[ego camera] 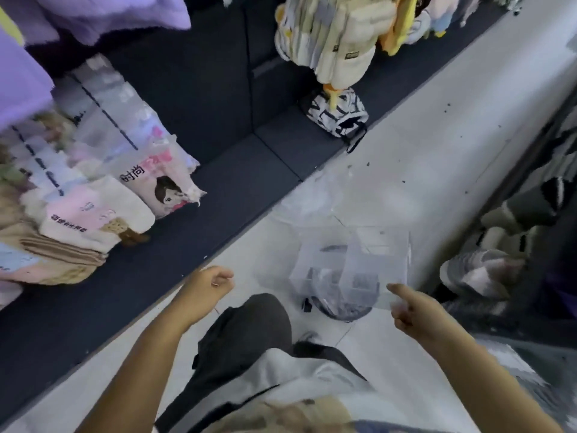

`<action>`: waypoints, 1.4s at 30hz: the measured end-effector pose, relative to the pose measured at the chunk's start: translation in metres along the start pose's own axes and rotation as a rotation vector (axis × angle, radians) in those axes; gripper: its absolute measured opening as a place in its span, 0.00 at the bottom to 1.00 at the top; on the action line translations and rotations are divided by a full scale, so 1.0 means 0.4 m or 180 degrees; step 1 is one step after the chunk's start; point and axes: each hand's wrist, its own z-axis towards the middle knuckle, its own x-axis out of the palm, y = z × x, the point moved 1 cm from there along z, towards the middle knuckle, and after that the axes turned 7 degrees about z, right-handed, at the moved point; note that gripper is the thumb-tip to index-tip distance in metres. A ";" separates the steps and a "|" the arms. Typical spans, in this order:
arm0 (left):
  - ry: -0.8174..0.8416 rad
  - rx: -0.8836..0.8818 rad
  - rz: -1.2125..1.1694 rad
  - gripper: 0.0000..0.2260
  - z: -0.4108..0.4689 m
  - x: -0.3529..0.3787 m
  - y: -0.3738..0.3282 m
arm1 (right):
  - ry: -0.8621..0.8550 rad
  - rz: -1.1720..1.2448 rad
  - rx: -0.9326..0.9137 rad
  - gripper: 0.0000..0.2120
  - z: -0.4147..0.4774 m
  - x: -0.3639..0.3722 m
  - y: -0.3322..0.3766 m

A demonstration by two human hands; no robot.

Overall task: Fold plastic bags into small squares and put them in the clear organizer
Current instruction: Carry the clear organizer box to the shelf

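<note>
The left hand (207, 289) is raised over the edge of the dark blue carpeted platform (218, 182), its fingers curled into the palm in a fist; nothing shows inside it. The right hand (415, 314) has its index finger (396, 289) stretched forward and the other fingers curled under, and the fingertip meets the near right corner of the clear, box-shaped plastic organizer with inner dividers (352, 260). Blur hides whether the hand actually pinches that corner or only touches it. The organizer is over the pale tiled floor (406, 151), between the two hands and nearer the right one. A dark round object (343, 304) shows through its walls. A crumpled transparent plastic bag (307, 200) lies on the floor just beyond the organizer, against the platform's edge.
</note>
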 end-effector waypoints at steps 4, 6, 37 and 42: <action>-0.0374 -0.0392 -0.0467 0.07 0.055 -0.015 0.002 | 0.0056 -0.0455 -0.0068 0.15 0.160 0.078 0.189; -0.0468 -0.0542 -0.0588 0.07 0.109 -0.034 -0.015 | 0.0187 -0.0408 -0.0079 0.16 0.223 0.133 0.260; -0.1153 -0.0602 0.1317 0.24 1.378 0.217 -0.196 | 0.1240 -0.1559 -0.0440 0.13 1.557 0.829 0.644; -0.1460 -0.0422 0.1973 0.31 1.632 0.371 -0.090 | 0.1728 -0.1629 -0.0420 0.10 1.817 0.893 0.557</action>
